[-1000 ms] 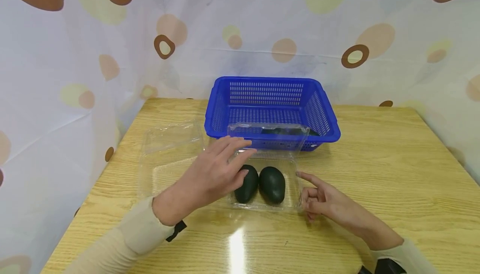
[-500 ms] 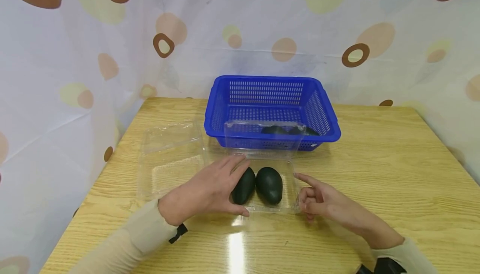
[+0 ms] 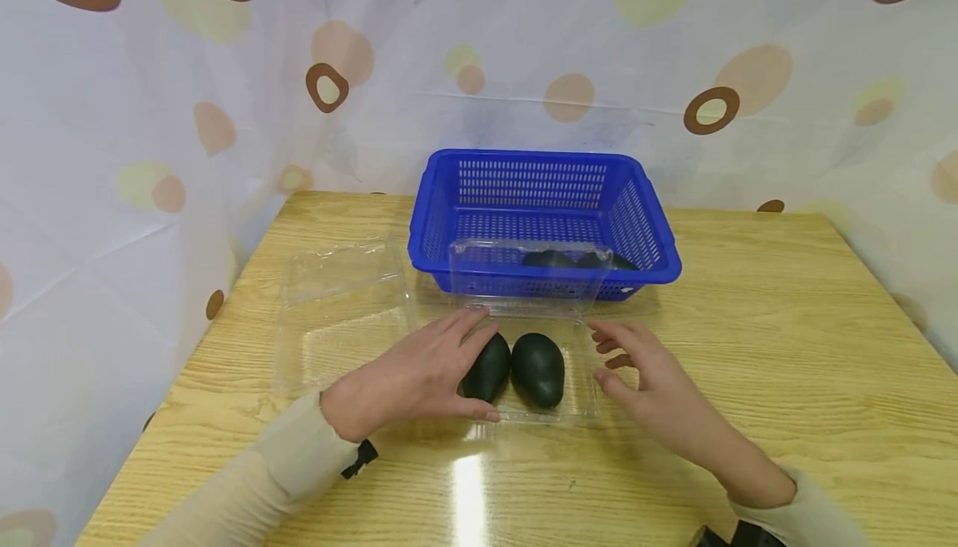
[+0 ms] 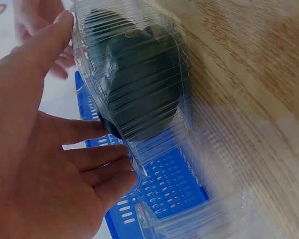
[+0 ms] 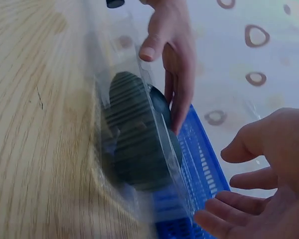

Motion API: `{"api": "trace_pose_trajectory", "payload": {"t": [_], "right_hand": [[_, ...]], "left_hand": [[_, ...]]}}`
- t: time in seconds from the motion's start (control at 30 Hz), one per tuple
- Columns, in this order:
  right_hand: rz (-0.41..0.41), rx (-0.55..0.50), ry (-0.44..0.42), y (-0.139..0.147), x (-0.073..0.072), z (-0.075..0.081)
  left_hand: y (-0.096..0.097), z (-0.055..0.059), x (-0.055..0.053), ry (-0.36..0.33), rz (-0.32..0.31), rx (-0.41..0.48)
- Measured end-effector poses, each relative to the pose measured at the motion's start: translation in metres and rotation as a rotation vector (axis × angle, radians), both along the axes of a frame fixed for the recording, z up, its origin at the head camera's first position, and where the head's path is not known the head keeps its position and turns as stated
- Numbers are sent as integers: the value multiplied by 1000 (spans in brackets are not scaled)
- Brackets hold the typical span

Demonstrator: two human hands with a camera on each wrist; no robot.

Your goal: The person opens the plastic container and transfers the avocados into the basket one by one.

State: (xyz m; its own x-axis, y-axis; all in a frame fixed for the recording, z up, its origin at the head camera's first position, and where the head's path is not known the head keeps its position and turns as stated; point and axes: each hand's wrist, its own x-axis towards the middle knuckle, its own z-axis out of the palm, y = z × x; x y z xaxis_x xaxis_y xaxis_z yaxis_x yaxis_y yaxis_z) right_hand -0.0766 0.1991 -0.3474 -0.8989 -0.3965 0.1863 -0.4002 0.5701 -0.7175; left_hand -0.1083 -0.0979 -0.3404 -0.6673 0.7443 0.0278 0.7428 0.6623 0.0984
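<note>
Two dark green avocados (image 3: 537, 370) lie side by side in the base of a clear plastic clamshell container (image 3: 576, 414). Its lid (image 3: 527, 281) stands raised at the back, overlapping the basket in the head view. My left hand (image 3: 419, 372) spans the container's left side, thumb at the front rim and fingers over the rim beside the left avocado (image 3: 488, 370). In the left wrist view, its fingertips (image 4: 122, 181) touch the rim. My right hand (image 3: 651, 389) is beside the right wall, fingers loosely bent and holding nothing.
A blue plastic basket (image 3: 531, 160) stands behind the container, with dark avocados (image 3: 550, 259) low at its near side. Another clear clamshell container (image 3: 344, 314) lies open to the left. A patterned cloth (image 3: 509, 48) hangs behind the wooden table (image 3: 778, 322).
My left hand has lowered from above the left avocado to the container's left rim, and the container has shifted slightly left. My right hand's fingers have loosened and its thumb has lifted.
</note>
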Motion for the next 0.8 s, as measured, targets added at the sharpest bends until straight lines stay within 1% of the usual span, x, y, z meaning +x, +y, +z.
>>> {"api": "trace_pose_trajectory", "payload": {"t": [0.1, 0.17, 0.3, 0.43, 0.67, 0.8], "right_hand": [[12, 53, 96, -13, -1, 0], [34, 95, 125, -20, -2, -1], [84, 171, 135, -30, -6, -5], [129, 218, 144, -37, -9, -9], [145, 305, 113, -45, -15, -13], [165, 336, 140, -47, -18, -15]], "left_hand": [[1, -1, -1, -11, 11, -1], [1, -2, -1, -20, 20, -3], [4, -3, -1, -3, 17, -6], [5, -4, -1, 21, 10, -5], [5, -5, -1, 23, 16, -20], [5, -4, -1, 29, 18, -23]]}}
